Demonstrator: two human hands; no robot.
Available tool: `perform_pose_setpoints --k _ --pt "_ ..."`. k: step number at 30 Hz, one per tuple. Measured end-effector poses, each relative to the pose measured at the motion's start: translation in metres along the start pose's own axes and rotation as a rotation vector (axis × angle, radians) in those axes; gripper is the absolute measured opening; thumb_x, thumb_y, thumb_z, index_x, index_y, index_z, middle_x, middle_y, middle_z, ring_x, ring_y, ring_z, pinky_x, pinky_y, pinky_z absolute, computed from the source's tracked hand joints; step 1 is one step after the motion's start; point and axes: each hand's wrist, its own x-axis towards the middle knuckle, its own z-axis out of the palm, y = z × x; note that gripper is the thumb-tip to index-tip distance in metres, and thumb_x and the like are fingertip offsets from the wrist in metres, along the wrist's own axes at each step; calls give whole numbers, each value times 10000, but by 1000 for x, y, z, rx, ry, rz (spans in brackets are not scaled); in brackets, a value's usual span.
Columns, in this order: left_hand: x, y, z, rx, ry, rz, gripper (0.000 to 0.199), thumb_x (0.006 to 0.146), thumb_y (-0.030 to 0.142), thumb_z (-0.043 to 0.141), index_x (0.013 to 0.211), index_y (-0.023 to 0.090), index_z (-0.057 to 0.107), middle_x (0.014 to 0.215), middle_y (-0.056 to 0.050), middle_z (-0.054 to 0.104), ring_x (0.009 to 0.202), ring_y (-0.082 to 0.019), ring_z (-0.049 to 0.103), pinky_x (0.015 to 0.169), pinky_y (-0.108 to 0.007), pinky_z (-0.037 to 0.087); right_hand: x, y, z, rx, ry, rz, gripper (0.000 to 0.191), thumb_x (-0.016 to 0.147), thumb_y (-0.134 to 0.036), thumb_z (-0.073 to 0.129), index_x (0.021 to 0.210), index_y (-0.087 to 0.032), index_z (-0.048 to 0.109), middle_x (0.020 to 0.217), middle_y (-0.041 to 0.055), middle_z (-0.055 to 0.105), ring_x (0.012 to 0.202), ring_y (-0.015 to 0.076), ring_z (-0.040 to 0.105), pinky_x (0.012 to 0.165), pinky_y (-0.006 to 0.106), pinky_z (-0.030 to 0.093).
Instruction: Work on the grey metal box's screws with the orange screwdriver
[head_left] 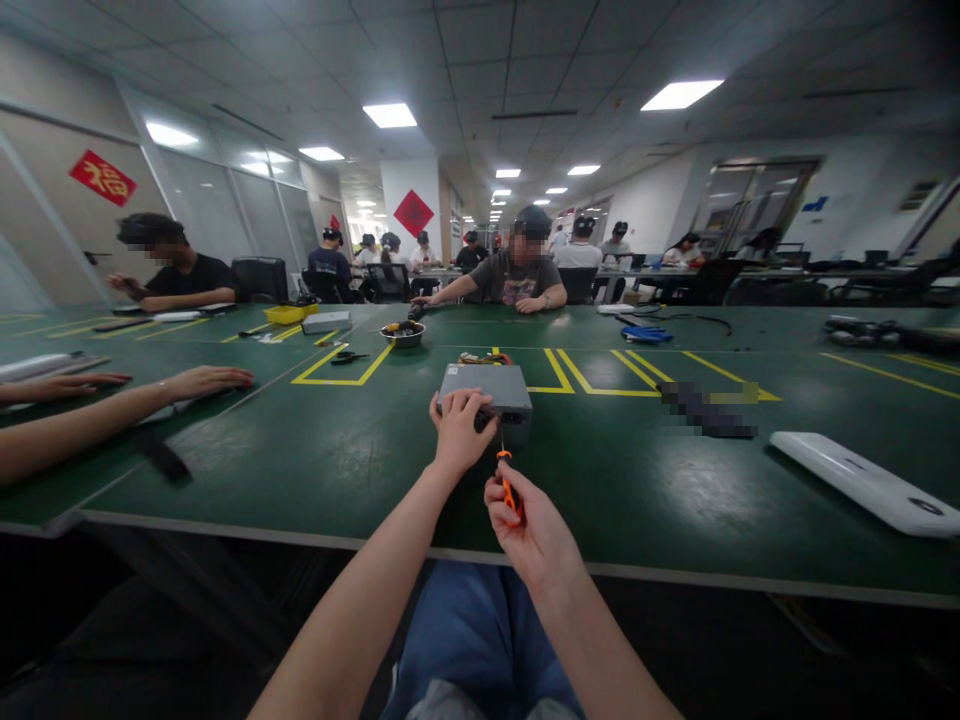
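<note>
A grey metal computer power supply [491,383] sits on the green table before me, with a bundle of coloured cables [486,359] at its far side. My left hand [463,428] grips its near left edge, fingers over the top and thumb at the front face. In my right hand [529,515] is an orange and black screwdriver [510,493], held by its handle. The thin shaft points away from me at the front face, near a black socket. Whether the tip sits in a screw is too small to tell.
A metal bowl [403,334] with tools, black pliers [349,357] and a yellow tray [291,314] lie beyond, to the left. Blue cable [645,334] and a white device [862,480] lie right. A co-worker's arm [112,420] reaches in from the left; another person sits opposite.
</note>
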Motion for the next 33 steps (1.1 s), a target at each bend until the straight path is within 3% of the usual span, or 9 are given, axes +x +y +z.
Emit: perform_pose_setpoints --k 6,13,19,26,33 --pt "0 1 0 2 -6 0 261 743 345 625 997 305 582 1152 5 581 1129 -219 452 1082 -472 128 -4 -5 -3 55 -1 72 194 947 -199 359 880 -101 513 664 2 519 507 57 558 299 76 351" --pt "0 2 -2 10 -11 -7 263 742 342 621 999 301 580 1149 -2 581 1132 -223 451 1080 -478 133 -2 -4 1 13 9 9 175 924 -148 398 778 -117 489 618 -20 469 415 26 469 262 70 269" --pt "0 2 -1 13 -17 -9 258 746 349 616 997 302 579 1148 -2 580 1134 -224 451 1087 -480 127 -4 -8 0 40 17 72 194 945 -198 354 867 -118 512 669 8 526 499 58 557 297 71 347" --pt "0 3 -3 12 -23 -12 256 751 347 611 1002 305 581 1157 1 578 1137 -220 446 1090 -473 120 -1 -5 -1 1 -3 4 172 925 -161 392 784 -128 486 606 -23 480 403 28 455 263 73 295" --pt "1 2 -2 9 -24 -14 248 746 343 616 988 302 584 1151 3 587 1130 -219 453 1084 -475 121 -3 -9 1 41 -12 84 221 952 -191 328 880 -95 514 650 7 519 484 52 553 297 68 352"
